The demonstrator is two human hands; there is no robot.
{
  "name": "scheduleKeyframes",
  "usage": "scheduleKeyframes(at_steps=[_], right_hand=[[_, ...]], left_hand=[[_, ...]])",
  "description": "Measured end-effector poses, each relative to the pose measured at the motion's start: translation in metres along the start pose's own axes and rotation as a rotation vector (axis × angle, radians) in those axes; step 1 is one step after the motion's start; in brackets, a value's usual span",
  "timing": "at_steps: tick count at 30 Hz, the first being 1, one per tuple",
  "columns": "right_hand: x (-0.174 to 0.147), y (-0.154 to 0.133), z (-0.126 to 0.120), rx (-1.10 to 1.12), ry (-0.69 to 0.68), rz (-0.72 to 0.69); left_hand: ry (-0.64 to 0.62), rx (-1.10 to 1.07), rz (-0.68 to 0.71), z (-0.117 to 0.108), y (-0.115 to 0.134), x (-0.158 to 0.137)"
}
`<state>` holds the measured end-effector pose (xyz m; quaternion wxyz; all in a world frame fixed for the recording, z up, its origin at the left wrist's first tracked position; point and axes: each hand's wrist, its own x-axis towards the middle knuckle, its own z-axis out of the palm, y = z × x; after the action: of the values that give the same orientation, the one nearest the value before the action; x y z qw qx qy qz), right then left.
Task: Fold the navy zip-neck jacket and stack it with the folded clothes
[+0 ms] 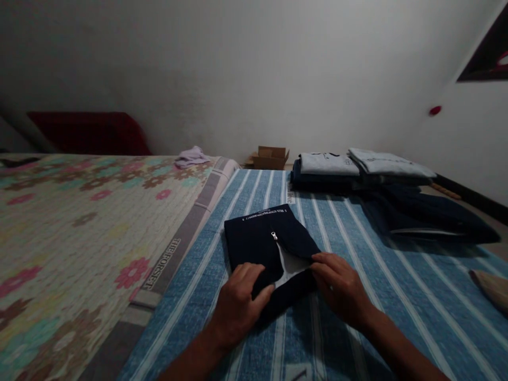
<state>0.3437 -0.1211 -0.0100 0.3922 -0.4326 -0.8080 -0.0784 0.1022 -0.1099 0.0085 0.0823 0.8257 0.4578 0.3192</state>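
Note:
A navy zip-up jacket [252, 241], folded into a compact bundle, lies on the blue striped bedding in front of me. Its metal zipper pull [274, 236] rests partway down, and the collar gapes below it, baring a pale lining [291, 263]. White lettering runs along the far edge. My left hand [240, 299] grips the near left side of the collar, thumb and fingers curled at the cloth. On the other side, my right hand [339, 283] pinches the collar's right corner. Some fingertips are hidden by the fabric.
Folded grey garments [391, 163] and navy ones [325, 181] are stacked at the far right, with another dark garment [432, 214] nearer. To the left is a flowered mattress cover [99, 222] with a pale cloth [191, 157] on it. A cardboard box [271, 157] stands by the wall.

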Motion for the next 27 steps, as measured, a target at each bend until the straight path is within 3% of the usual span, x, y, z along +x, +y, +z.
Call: scheduleKeyframes(at_steps=[3,7,10,15,17,23,27], right_hand=[[0.002,-0.014,0.000,0.019,0.004,-0.029],[0.018,-0.029,0.007,0.030,-0.107,-0.094],[0.039,-0.032,0.015,0.008,-0.281,-0.134],[0.074,-0.019,0.024,0.070,-0.691,-0.147],[0.084,-0.012,0.026,0.134,-0.779,-0.147],[0.103,0.003,0.034,0.321,-0.897,-0.161],[0.107,0.003,0.042,0.298,-0.864,-0.152]], left_hand=[[-0.052,-0.029,-0.157,0.006,0.000,-0.001],[-0.109,-0.134,-0.295,0.007,0.003,-0.001],[-0.113,-0.201,-0.360,0.006,0.006,-0.001],[-0.097,-0.306,-0.446,0.007,0.009,-0.001],[-0.096,-0.352,-0.488,0.008,0.008,-0.002],[-0.133,-0.492,-0.601,0.008,0.007,-0.001],[-0.163,-0.442,-0.600,0.007,0.008,0.002]])
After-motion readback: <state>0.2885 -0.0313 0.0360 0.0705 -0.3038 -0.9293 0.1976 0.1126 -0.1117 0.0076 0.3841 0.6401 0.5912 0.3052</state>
